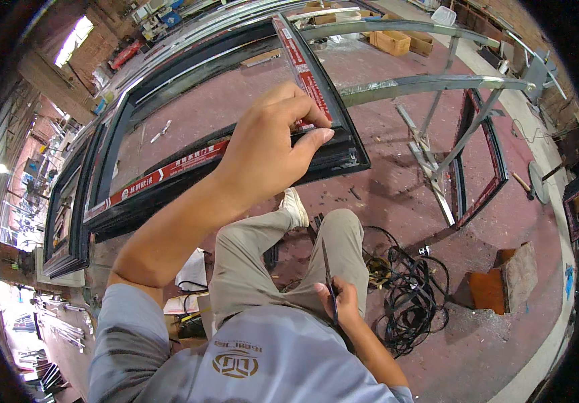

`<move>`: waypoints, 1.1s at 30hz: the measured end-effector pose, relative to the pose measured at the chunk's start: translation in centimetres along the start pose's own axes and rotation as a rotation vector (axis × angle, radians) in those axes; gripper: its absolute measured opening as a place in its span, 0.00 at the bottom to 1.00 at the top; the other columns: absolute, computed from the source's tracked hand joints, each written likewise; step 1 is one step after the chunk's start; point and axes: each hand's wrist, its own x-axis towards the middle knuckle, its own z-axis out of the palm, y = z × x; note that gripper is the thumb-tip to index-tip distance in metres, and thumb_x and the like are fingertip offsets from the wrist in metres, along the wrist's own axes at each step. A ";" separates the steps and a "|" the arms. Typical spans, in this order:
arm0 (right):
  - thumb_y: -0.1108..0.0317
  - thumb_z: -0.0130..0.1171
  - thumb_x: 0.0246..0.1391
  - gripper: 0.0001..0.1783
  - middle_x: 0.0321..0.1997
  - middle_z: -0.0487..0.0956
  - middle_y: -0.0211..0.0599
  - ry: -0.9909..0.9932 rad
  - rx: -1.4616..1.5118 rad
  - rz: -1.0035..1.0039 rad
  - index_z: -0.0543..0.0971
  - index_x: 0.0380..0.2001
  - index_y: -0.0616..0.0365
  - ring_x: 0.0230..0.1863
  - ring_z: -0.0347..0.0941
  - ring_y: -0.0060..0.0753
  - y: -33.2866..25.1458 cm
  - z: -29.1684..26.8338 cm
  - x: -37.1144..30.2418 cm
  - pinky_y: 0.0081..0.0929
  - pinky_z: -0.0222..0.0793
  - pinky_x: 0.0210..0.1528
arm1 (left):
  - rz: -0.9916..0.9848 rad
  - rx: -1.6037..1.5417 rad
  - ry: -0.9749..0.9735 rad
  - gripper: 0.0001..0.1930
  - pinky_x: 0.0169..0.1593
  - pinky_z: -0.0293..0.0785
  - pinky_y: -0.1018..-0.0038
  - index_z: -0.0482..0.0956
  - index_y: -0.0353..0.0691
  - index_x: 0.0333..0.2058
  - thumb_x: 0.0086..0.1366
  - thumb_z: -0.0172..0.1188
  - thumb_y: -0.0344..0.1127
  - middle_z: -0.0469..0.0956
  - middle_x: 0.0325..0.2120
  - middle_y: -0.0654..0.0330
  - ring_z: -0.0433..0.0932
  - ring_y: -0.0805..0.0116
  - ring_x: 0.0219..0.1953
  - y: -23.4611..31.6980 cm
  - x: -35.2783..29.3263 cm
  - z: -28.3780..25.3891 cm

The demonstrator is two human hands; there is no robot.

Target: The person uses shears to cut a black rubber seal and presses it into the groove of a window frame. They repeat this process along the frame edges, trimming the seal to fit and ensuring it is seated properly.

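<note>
My left hand (pixel 273 138) reaches over the near right corner of a black window frame (pixel 343 138) covered partly with red-and-white protective film (pixel 303 70). Its thumb and index finger pinch together right at that corner; whatever lies between them is too small to make out. Lower down, in front of my lap, my right hand (pixel 344 301) is closed around a thin, dark, long strip (pixel 328 265). The strip points away from me, over my right thigh; its exact kind cannot be told. The frame lies across metal supports, above the floor.
Curved metal rails (pixel 430 86) on legs extend to the right. Another frame (pixel 484 164) stands upright beyond them. Tangled black strips (pixel 407 302) lie on the floor near an orange-brown block (pixel 487 292). Cardboard boxes (pixel 390 42) sit farther back. More black frames (pixel 68 208) are at left.
</note>
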 end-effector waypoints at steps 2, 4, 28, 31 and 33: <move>0.52 0.70 0.57 0.30 0.11 0.59 0.34 -0.005 0.019 -0.014 0.66 0.15 0.60 0.17 0.55 0.22 0.5 -0.1 0.1 0.34 0.53 0.18 | -0.052 -0.045 -0.054 0.05 0.36 0.67 0.77 0.82 0.36 0.33 0.60 0.70 0.28 0.73 0.31 0.63 0.71 0.75 0.30 0.2 0.2 -0.3; 0.53 0.70 0.57 0.30 0.11 0.59 0.35 0.015 0.030 -0.029 0.66 0.15 0.61 0.17 0.54 0.22 0.6 0.1 0.1 0.34 0.53 0.17 | -0.076 -0.079 -0.083 0.06 0.37 0.68 0.77 0.82 0.36 0.33 0.60 0.70 0.29 0.74 0.31 0.63 0.72 0.75 0.31 0.1 0.4 -0.5; 0.49 0.67 0.59 0.31 0.09 0.64 0.31 -0.038 0.002 0.018 0.69 0.15 0.59 0.14 0.59 0.21 -0.6 0.0 0.3 0.32 0.54 0.17 | -0.263 0.133 -0.218 0.23 0.45 0.76 0.61 0.68 0.39 0.51 0.66 0.66 0.45 0.81 0.38 0.47 0.82 0.55 0.41 -0.1 1.2 -0.2; 0.48 0.68 0.58 0.31 0.09 0.66 0.31 -0.033 -0.024 0.007 0.69 0.15 0.59 0.14 0.60 0.22 0.4 0.3 0.4 0.32 0.55 0.17 | -0.258 0.183 -0.216 0.24 0.47 0.76 0.58 0.68 0.38 0.51 0.67 0.65 0.47 0.82 0.37 0.43 0.83 0.50 0.43 0.4 1.1 0.0; 0.47 0.68 0.58 0.31 0.10 0.65 0.32 -0.027 -0.026 0.011 0.69 0.15 0.59 0.14 0.59 0.22 0.8 0.3 0.3 0.32 0.56 0.18 | -0.296 0.179 -0.246 0.25 0.48 0.76 0.56 0.68 0.38 0.53 0.67 0.64 0.49 0.82 0.37 0.40 0.83 0.46 0.43 0.4 1.1 -0.4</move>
